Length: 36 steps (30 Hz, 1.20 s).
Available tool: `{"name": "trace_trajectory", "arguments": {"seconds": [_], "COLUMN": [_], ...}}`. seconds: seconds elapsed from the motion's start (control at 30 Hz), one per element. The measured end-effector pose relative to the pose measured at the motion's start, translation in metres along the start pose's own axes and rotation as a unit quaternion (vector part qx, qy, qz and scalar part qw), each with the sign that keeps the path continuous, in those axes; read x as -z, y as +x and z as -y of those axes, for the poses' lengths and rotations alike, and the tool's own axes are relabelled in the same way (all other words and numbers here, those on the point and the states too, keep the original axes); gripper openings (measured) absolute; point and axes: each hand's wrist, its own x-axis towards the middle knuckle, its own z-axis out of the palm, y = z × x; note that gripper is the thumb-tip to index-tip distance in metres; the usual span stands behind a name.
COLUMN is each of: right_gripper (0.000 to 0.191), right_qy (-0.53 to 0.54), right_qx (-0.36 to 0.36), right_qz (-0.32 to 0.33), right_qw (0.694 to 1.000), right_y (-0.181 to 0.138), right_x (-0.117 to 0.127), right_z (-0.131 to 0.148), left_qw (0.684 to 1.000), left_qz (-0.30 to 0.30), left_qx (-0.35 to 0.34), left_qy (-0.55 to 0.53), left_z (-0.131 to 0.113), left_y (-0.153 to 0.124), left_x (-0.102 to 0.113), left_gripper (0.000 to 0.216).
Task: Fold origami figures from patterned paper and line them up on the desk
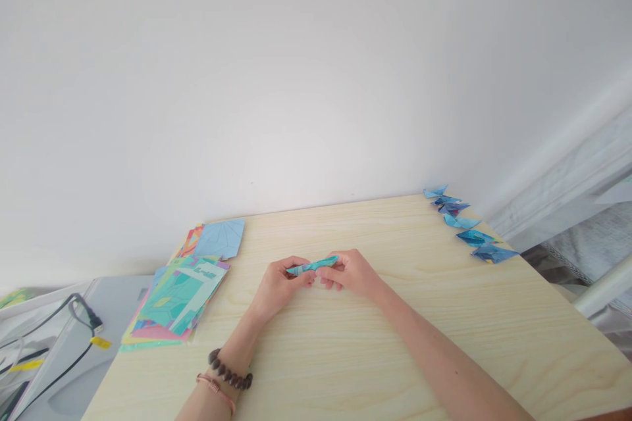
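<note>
A narrow folded strip of teal patterned paper (312, 266) is held just above the light wooden table (405, 342), near its middle. My left hand (277, 288) pinches the strip's left end, and my right hand (349, 272) pinches its right end. Both hands rest low over the tabletop with their fingertips close together. My left wrist wears a dark bead bracelet (230, 372) and a thin pink band.
A fanned stack of coloured origami sheets (178, 299) lies at the table's left edge, with a light blue creased sheet (220, 238) behind it. Several folded blue paper pieces (468, 223) line the far right edge. Cables (74, 322) lie on a white surface to the left.
</note>
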Motion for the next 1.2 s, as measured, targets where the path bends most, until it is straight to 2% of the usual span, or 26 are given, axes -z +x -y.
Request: {"name": "trace_trajectory", "arguments": {"seconds": [0.37,0.5,0.6,0.8,1.2], "right_gripper": [0.019,0.024,0.033,0.039,0.036], "right_qy": [-0.020,-0.007,0.016,0.015,0.021], "right_qx": [0.000,-0.004,-0.020,-0.045,-0.033], "right_qz": [0.025,0.017,0.005,0.000,0.017], "right_qw": [0.999,1.000,1.000,0.999,0.999], "right_y": [-0.003,-0.002,-0.001,0.000,-0.003], "right_x": [-0.001,-0.003,-0.001,0.002,0.004], "right_z": [0.001,0.001,0.000,-0.001,0.000], "left_qw": [1.000,0.998,0.999,0.998,0.997], "left_qz": [0.001,-0.040,-0.047,-0.025,0.041], "left_qx": [0.000,0.000,0.021,0.044,0.055], "left_qy": [0.021,0.047,0.016,-0.023,-0.043], "left_z": [0.001,0.003,0.005,0.005,0.009], "left_y": [-0.001,0.000,0.000,-0.001,-0.001], "left_x": [-0.001,0.000,0.005,0.014,0.019], "left_gripper": [0.023,0.024,0.029,0.031,0.036]}}
